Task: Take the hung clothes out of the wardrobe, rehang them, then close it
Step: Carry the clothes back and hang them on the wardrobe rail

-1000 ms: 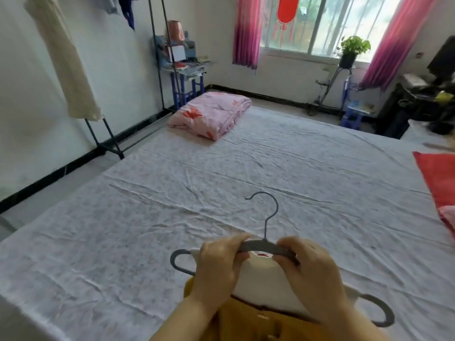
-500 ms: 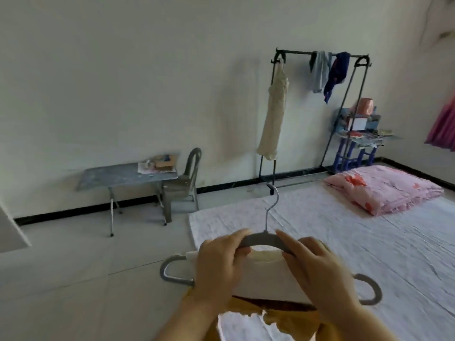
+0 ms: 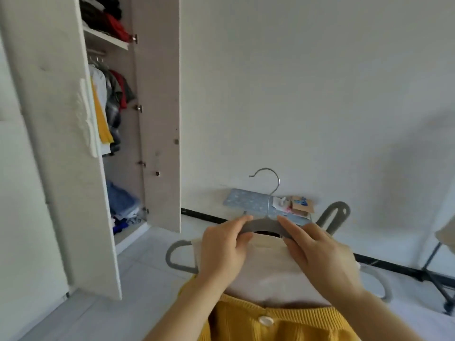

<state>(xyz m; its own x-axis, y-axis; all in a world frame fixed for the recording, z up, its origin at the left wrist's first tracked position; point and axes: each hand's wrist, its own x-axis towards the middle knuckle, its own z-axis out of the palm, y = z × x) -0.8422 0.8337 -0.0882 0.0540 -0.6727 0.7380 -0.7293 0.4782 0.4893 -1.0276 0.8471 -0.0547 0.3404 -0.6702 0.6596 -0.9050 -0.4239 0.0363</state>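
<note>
I hold a grey hanger (image 3: 264, 223) with a metal hook in front of me. A cream and mustard-yellow garment (image 3: 268, 269) hangs on it. My left hand (image 3: 221, 249) grips the hanger's left shoulder and the cloth. My right hand (image 3: 320, 257) grips its right shoulder. The white wardrobe (image 3: 157, 114) stands open at the left, its door (image 3: 56, 143) swung towards me. Several clothes (image 3: 110, 104) hang from the rail inside, with folded ones on the shelf above.
A small grey table (image 3: 256, 201) with papers stands against the far wall, behind the hanger. A grey chair back (image 3: 336, 216) shows beside it. The black foot of a clothes rack (image 3: 438, 279) is at the right edge. Pale floor tiles lie below.
My view has swung left from the bed, past the wall and clothes rack, to the open wardrobe. Both hands keep the same hold on the hanger with the garment.
</note>
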